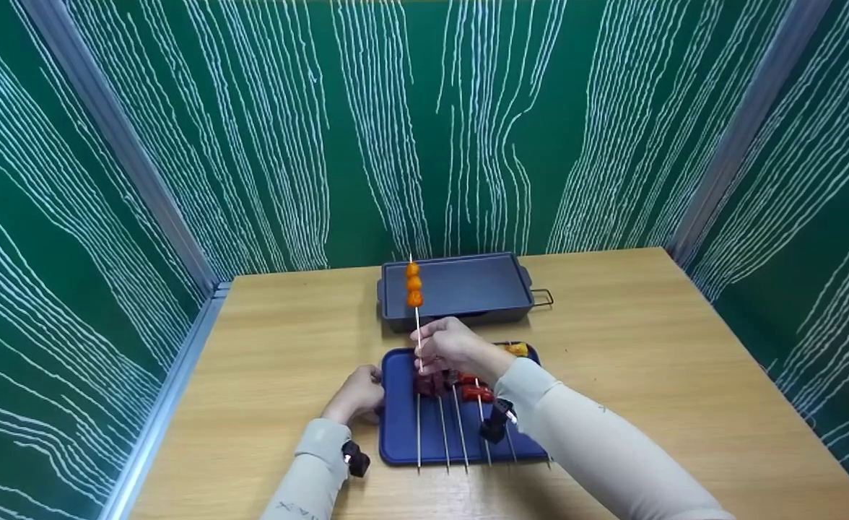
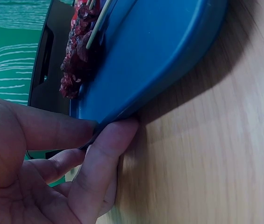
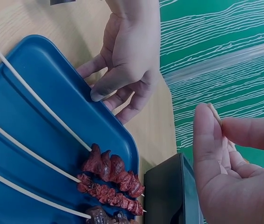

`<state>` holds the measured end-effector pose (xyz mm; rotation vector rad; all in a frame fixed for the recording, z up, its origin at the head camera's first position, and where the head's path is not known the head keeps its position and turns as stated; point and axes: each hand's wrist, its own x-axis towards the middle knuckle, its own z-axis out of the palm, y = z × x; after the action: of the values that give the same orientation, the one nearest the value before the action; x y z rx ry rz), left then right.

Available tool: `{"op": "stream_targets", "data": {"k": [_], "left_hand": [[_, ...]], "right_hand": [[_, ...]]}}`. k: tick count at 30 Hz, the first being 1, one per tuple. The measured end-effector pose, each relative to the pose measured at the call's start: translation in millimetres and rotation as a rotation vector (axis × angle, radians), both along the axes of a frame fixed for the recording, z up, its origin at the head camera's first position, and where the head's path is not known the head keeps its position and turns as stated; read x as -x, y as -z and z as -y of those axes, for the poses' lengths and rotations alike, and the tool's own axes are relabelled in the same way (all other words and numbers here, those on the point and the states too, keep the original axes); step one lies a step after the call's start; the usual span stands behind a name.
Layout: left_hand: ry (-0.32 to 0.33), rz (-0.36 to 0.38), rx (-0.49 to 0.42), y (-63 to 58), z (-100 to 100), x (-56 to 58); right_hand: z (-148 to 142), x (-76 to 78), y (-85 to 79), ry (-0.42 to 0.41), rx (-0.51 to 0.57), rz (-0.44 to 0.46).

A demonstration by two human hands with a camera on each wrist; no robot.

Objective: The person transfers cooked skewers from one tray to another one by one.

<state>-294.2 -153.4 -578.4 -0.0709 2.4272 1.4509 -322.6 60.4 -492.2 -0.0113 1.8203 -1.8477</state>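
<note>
My right hand [image 1: 447, 345] pinches the wooden stick of a skewer [image 1: 414, 285] threaded with three orange balls, held upright over the blue tray's far left part. In the right wrist view, thumb and forefinger of the right hand [image 3: 237, 151] meet on the stick. My left hand [image 1: 358, 393] grips the left rim of the blue tray [image 1: 395, 426], thumb on the rim and fingers beneath it, as the left wrist view shows. Several meat skewers lie on the tray, among them dark red meat [image 3: 110, 198], with sticks reaching over the near edge.
Behind the tray stands a dark rectangular grill pan [image 1: 475, 285] with a wire handle [image 1: 542, 297] on its right. A yellow piece of food [image 1: 517, 349] lies at the tray's far right. Green walls with white wavy lines [image 1: 468, 130] enclose the wooden table [image 1: 287, 339].
</note>
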Motion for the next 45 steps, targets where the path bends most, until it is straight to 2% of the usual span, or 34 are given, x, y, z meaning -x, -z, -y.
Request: {"op": "stream_targets", "data": {"k": [11, 21, 26, 35, 45], "left_hand": [[-0.013, 0.014, 0.001, -1.7, -1, -2.3], [0.018, -0.018, 0.018, -0.2, 1, 0.7], [0.025, -0.009, 0.0, -1.0, 2, 0.8], [0.033, 0.017, -0.053, 1.1, 4, -0.9], [0.088, 0.031, -0.079, 1.4, 9, -0.5]], "right_hand": [[-3, -8.3, 0.0, -0.021, -0.012, -0.006], [-6, -13.4, 2.2, -0.038, -0.016, -0.004], [-8, -17.0, 3.9, -0.054, -0.043, -0.018], [-7, -26.3, 9.9, -0.079, -0.022, -0.027], [-5, -36.6, 12.7, -0.097, -0.042, -0.027]]}}
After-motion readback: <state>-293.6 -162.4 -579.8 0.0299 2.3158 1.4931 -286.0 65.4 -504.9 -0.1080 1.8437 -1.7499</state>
